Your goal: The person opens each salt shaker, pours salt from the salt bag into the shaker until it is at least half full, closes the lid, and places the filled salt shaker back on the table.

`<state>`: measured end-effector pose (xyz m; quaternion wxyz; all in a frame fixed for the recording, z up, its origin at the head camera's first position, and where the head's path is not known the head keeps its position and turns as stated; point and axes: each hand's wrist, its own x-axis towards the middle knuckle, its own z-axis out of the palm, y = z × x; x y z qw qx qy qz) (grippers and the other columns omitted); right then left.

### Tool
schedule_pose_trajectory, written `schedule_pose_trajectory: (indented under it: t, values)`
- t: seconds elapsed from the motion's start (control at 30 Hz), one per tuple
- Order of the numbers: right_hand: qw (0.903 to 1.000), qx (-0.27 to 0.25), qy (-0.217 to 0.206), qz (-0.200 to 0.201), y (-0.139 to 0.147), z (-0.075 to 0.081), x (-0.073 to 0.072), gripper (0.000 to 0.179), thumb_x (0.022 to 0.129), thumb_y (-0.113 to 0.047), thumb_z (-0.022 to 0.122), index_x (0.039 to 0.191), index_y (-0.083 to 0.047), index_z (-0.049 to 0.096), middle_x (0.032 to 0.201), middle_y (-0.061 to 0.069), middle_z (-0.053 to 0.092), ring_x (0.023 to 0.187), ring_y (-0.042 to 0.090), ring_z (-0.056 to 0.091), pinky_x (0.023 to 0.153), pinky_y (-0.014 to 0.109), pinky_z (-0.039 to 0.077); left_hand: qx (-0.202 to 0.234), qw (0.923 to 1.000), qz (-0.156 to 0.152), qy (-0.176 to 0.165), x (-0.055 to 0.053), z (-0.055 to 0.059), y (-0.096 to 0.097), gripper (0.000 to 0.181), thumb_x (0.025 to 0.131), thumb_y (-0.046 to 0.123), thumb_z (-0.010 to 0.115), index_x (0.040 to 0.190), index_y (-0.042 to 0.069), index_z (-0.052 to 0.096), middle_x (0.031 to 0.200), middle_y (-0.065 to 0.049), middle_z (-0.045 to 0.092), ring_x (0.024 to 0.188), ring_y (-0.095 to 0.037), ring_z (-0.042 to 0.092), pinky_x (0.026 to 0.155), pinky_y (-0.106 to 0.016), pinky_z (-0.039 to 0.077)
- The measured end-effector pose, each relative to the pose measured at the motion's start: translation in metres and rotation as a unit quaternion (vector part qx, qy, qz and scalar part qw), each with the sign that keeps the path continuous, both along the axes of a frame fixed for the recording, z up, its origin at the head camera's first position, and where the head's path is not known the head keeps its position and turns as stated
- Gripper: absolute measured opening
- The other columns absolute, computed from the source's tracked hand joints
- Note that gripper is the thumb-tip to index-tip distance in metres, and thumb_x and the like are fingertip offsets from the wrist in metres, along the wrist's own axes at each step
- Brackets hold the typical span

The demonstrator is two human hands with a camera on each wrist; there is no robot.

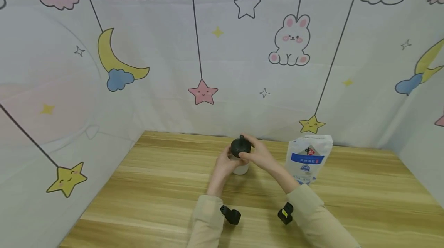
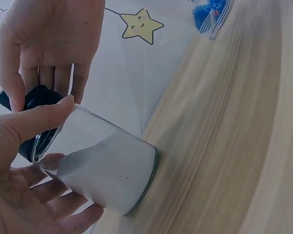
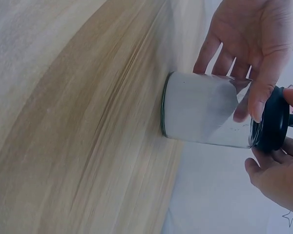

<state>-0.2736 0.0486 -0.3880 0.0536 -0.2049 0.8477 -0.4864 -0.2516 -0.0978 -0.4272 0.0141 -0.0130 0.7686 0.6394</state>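
Note:
A clear glass jar [image 2: 112, 170] stands on the table, partly filled with a white powdery or granular substance whose surface slopes. On its mouth sits a black lid [image 1: 240, 147] with a short projecting handle or spout. My left hand [image 1: 223, 164] grips the glass just below the lid, thumb on one side and fingers around the other. With thumb and fingers at its rim, my right hand [image 1: 260, 158] holds the lid. The left wrist view shows the right hand partly hidden behind the lid. Whether the lid is loose or seated tight cannot be told.
To the right of the jar stands a white and blue printed plastic bag [image 1: 308, 161], upright on the wooden table [image 1: 166, 178]. A white cloth with cartoon stars and bunnies [image 1: 166, 66] hangs behind the table's back edge and along both sides.

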Motion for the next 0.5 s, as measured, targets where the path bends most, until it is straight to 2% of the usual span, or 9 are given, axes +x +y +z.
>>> schedule_pose_trajectory:
  t: [0.5]
  values:
    - [0.9997,0.012,0.008,-0.021,-0.0051,-0.0026,-0.0009,0.067,0.089,-0.016,0.068,0.146,-0.003,0.036,0.148,0.022,0.035,0.138,0.045,0.034,0.108,0.062,0.036,0.0,1.0,0.0,0.004,0.0021,0.0007,-0.0006,0.069,0.078,0.019,0.077,0.139,0.01,0.047,0.141,-0.014,0.05,0.131,-0.04,0.043,0.103,-0.063,0.037]
